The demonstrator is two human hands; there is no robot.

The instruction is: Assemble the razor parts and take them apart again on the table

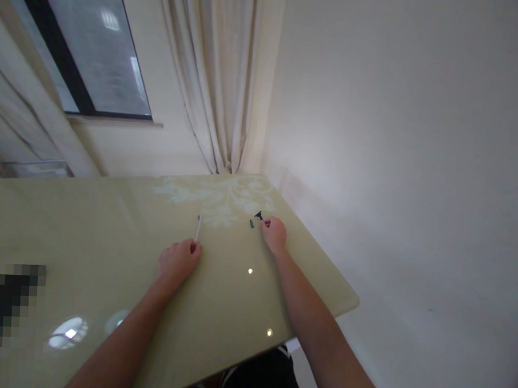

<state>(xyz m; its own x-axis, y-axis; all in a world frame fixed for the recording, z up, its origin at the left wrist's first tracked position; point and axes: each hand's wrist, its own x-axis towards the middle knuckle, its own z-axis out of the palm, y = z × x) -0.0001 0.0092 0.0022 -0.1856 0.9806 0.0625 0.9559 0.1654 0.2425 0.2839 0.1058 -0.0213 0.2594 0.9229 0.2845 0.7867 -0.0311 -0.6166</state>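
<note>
My left hand [179, 260] is closed round the lower end of a white toothbrush [198, 228], whose dark-bristled head points away from me. To the right, my right hand [274, 235] grips the handle of a black razor [259, 216], with the razor's head toward the far side. Just left of the razor lies a small dark rectangular piece [252, 223] on the table; it looks like a razor cartridge or cover, but it is too small to tell. A gap of bare tabletop separates the two hands.
The glossy pale green table [224, 295] has a white floral pattern near its far corner. A white wall [393, 165] runs along its right side. Behind it hang beige curtains [225, 72] beside a window [115, 50]. A blurred dark object [9, 303] lies at the left.
</note>
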